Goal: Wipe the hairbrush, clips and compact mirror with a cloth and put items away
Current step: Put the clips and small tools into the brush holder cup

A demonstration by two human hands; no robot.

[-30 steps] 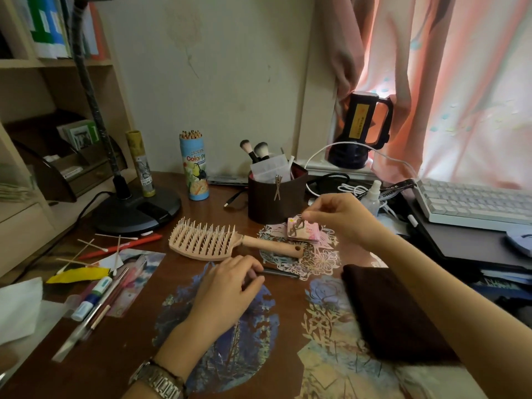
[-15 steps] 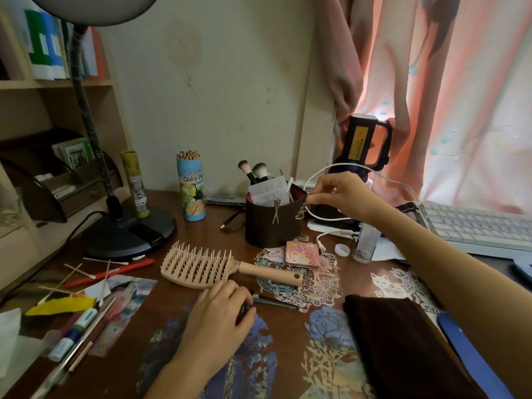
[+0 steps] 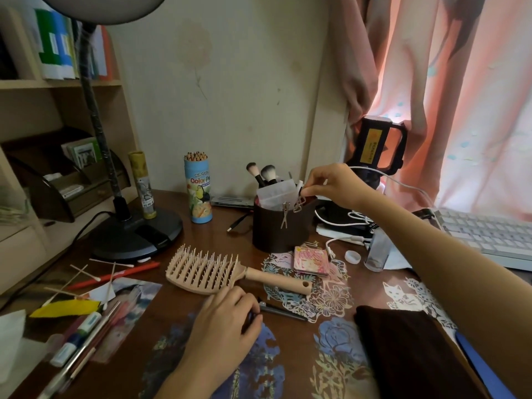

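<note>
My right hand (image 3: 334, 184) pinches a small metal clip (image 3: 299, 203) at the rim of the dark brown holder (image 3: 280, 233). A second clip (image 3: 285, 215) hangs on the holder's front rim. On the desk lies the beige hairbrush (image 3: 227, 272), bristles up, with the pink compact mirror (image 3: 311, 260) to its right. My left hand (image 3: 224, 321) rests on the desk below the brush, fingers curled on the end of a long black clip (image 3: 282, 310). A dark brown cloth (image 3: 403, 352) lies folded at the front right.
A black desk lamp (image 3: 135, 234) stands at the left, with a colour pencil tube (image 3: 198, 188) beside it. Cotton swabs, pens and a yellow scrap (image 3: 66, 308) litter the front left. A white keyboard (image 3: 486, 234), cables, a small bottle (image 3: 377, 251) and a cap (image 3: 352, 257) sit at the right.
My right hand carried the small clip from over the compact mirror up to the holder's rim. My left hand stayed on the black clip. The camera view tilted upward.
</note>
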